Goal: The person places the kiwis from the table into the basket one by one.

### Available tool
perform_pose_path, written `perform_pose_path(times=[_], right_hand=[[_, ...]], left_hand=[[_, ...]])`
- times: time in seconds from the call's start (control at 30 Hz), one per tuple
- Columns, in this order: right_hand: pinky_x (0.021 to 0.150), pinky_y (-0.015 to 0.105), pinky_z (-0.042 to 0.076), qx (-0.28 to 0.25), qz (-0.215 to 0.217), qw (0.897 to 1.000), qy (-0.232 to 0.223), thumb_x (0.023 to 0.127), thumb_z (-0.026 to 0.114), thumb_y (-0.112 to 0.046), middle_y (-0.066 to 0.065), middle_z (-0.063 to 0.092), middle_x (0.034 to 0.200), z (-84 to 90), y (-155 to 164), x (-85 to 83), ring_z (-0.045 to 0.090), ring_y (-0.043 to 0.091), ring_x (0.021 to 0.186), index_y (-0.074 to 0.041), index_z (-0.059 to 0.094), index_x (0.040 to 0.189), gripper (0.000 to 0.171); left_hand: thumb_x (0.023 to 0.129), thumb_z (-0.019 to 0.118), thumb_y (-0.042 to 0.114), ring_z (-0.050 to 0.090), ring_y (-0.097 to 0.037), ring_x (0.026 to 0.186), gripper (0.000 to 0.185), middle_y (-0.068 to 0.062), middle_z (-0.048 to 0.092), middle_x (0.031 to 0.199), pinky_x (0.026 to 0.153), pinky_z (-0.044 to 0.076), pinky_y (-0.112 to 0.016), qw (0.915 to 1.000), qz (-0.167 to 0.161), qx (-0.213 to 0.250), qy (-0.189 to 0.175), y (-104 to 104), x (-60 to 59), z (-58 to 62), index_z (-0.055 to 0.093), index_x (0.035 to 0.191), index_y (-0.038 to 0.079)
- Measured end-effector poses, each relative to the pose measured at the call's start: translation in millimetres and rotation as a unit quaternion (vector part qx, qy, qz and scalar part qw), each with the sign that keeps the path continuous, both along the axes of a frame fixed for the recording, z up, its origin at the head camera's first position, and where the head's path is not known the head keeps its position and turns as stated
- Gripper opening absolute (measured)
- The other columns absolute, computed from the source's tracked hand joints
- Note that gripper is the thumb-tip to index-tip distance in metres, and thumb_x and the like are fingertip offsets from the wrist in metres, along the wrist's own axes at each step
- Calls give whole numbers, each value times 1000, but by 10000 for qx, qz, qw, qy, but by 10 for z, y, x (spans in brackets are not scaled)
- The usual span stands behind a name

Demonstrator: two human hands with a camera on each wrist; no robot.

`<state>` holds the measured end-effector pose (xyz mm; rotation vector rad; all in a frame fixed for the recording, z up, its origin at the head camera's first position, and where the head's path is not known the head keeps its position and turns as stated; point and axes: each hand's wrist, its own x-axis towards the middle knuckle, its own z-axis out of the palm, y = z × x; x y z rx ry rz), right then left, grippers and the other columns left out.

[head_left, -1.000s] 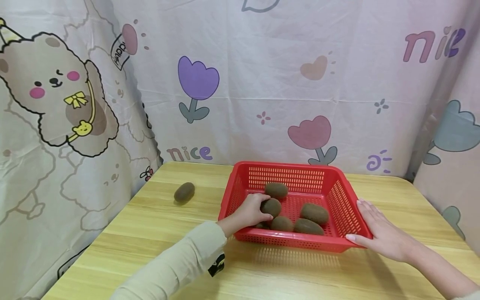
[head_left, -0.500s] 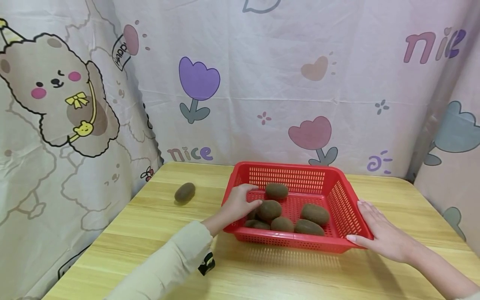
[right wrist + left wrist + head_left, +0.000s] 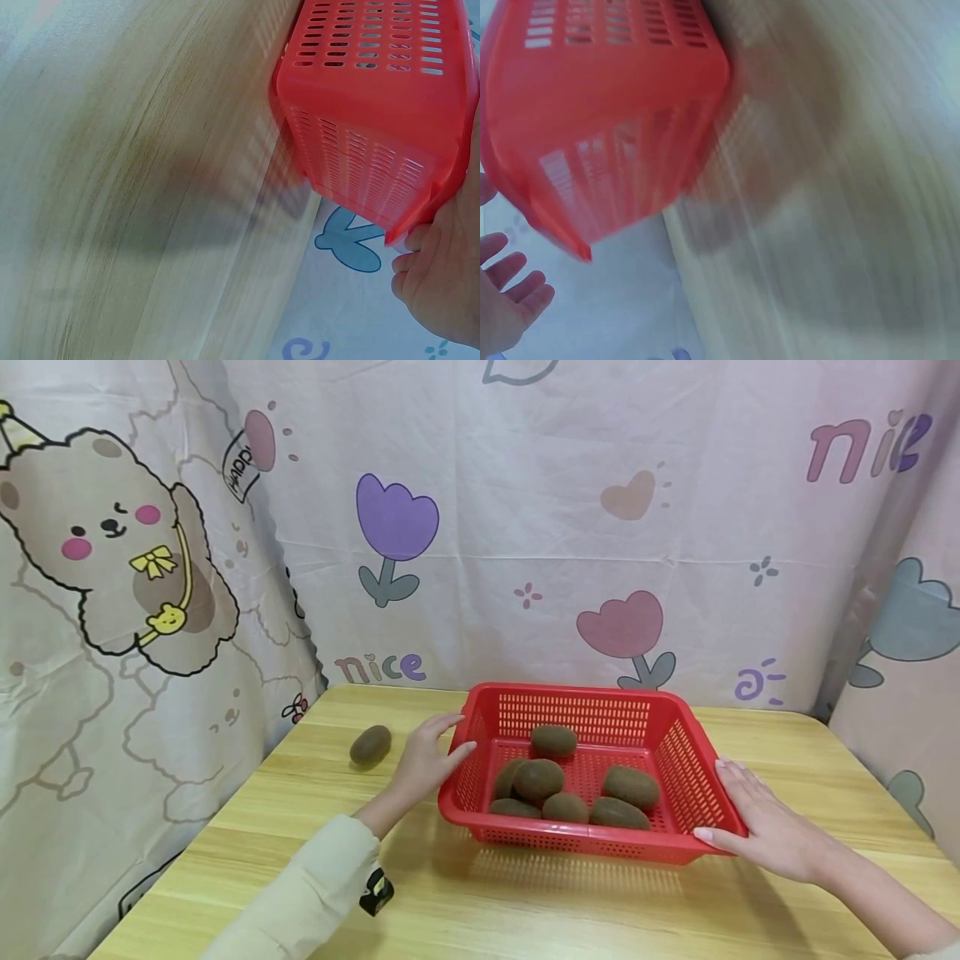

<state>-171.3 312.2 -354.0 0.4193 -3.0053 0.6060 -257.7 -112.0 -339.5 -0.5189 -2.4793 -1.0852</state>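
The left hand (image 3: 423,760) was beside the red basket (image 3: 585,839), fingers spread, holding nothing. The right hand (image 3: 765,827) lay flat on the basket's other side, perhaps touching. Kiwis (image 3: 538,779) sat inside.

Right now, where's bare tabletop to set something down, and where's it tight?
Free: the near strip of the table in front of the red basket, between the two forearms, and the far right corner. Tight: the gap between the loose kiwi and the basket, where the left hand is; the right hand rests against the basket's right side.
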Motion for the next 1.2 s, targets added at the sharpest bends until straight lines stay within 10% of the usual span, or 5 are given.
perform_pose_path(times=[0.33,1.2], right_hand=[[97,72,23,-75,28,10000,18,82,62,-47,32,15,148,-4,3,0,13,50,134,5,9,146,98],[100,71,20,-32,18,10000,26,82,62,-48,32,15,148,-10,0,-2,12,49,135,5,9,146,98]], left_hand=[[77,73,12,56,-38,113,45,-25,60,119,98,44,-47,9972,512,-4,546,-323,-73,-160,60,115,-8],[81,70,18,46,-48,116,61,-35,47,127,98,39,-56,9842,1488,-816,-511,-1117,-375,-533,45,126,-15]])
